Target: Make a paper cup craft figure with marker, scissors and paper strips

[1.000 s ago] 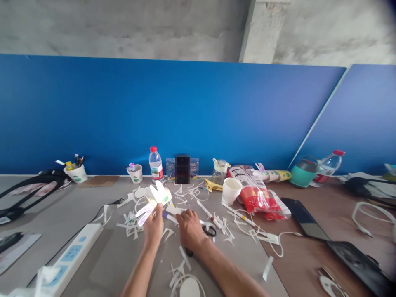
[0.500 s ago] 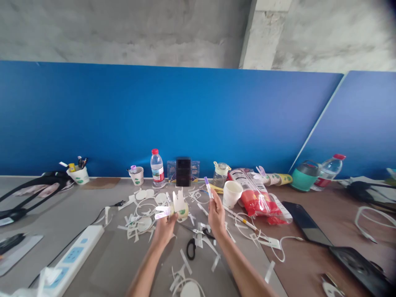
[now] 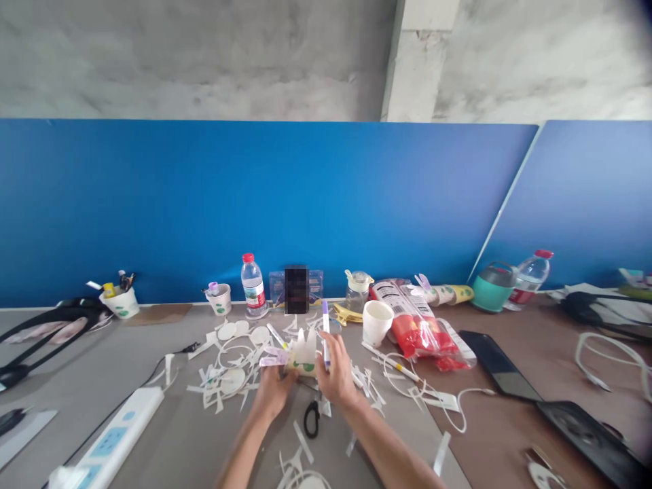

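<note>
My left hand (image 3: pixel 275 392) is closed around a cut paper cup (image 3: pixel 304 367) with a green leaf print. White pointed strips stand up from the cup, and purple-coloured paper ears (image 3: pixel 275 356) stick out at its left. In my right hand (image 3: pixel 336 372) is a marker (image 3: pixel 326 322) with a purple end, held upright close beside the cup. Its lower part is partly covered by my fingers. Just below both hands lie black-handled scissors (image 3: pixel 312 419), their blades mostly hidden. White paper scraps (image 3: pixel 233 382) are spread around the hands.
A white paper cup (image 3: pixel 377 324), a glass jar (image 3: pixel 358 292) and a red bag (image 3: pixel 415 326) stand to the right. Behind are a water bottle (image 3: pixel 253 288) and a dark phone (image 3: pixel 296 288). A power strip (image 3: pixel 119 435) lies at left, another phone (image 3: pixel 496 367) at right.
My right hand has moved left with the marker, from apart to right beside the cut paper cup. My left hand still holds the cup, now slightly lower. The view has shifted slightly.
</note>
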Action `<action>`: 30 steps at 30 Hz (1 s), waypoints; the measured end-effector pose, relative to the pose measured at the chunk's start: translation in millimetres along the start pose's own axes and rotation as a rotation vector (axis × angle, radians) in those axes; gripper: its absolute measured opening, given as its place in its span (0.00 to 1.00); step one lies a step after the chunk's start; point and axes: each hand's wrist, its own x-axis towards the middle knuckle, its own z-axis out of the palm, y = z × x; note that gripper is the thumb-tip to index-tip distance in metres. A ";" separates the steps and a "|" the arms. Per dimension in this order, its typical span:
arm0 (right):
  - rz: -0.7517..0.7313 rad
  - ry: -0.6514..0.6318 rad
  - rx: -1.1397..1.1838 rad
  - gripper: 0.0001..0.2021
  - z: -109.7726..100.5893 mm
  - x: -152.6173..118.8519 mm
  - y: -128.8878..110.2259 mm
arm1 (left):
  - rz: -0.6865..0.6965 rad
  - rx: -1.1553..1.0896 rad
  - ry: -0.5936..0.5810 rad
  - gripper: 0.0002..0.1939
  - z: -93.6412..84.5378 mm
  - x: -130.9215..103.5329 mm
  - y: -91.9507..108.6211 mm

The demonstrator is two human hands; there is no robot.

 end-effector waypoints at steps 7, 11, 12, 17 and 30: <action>-0.118 -0.057 -0.111 0.18 -1.0 2.9 2.9 | 0.084 0.105 -0.017 0.16 -1.1 0.9 -3.8; -0.055 -0.082 -0.133 0.22 3.8 1.0 7.8 | 0.125 0.205 0.035 0.15 -0.4 5.0 -11.1; -0.049 -0.089 -0.129 0.24 5.6 -0.2 9.6 | 0.129 0.231 0.054 0.15 -0.7 5.8 -12.4; -0.008 -0.065 -0.123 0.26 10.3 -2.8 17.4 | 0.125 0.291 0.040 0.12 -4.5 6.9 -13.9; -0.026 -0.266 -0.088 0.25 9.0 -1.7 12.9 | 0.143 0.473 0.112 0.10 -8.9 11.9 -10.9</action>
